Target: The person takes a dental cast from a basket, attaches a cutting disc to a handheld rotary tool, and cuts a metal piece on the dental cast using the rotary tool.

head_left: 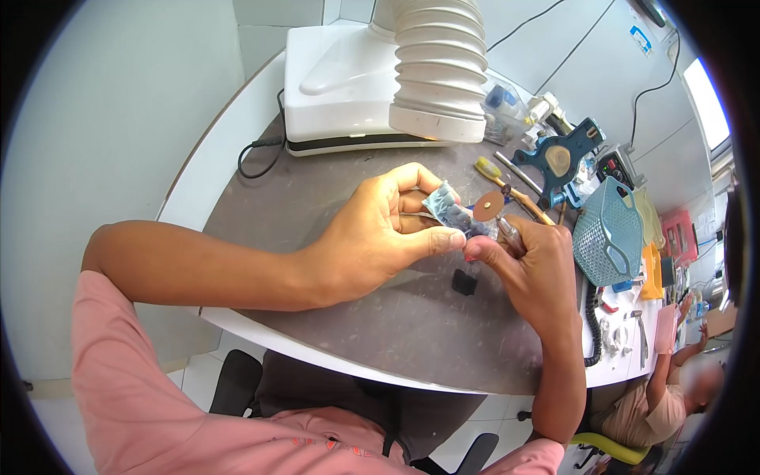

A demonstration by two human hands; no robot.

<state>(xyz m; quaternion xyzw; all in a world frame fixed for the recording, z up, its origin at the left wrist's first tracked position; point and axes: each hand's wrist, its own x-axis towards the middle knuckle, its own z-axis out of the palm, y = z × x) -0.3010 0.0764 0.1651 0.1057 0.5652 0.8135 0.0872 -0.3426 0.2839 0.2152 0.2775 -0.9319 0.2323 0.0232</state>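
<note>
My left hand [368, 229] is closed around a small grey-blue dental piece [453, 210] with a toothed, uneven shape, gripping it between thumb and fingers. In my right hand [538, 265] is a rotary handpiece [511, 235], tipped with a brown round disc [488, 207]. The disc stands close beside the dental piece; whether they touch I cannot tell. Both thumbs meet just below the piece, with a bit of pink or red showing by the right one. On the bench under my hands lies a small black block [465, 283].
A wide white suction hose [439, 79] hangs over the bench beside a white machine [340, 91]. To the right are a yellow-bristled brush [488, 168], a blue dental articulator [546, 158] and a blue basket [606, 237]. Another person [653, 404] sits at the far right.
</note>
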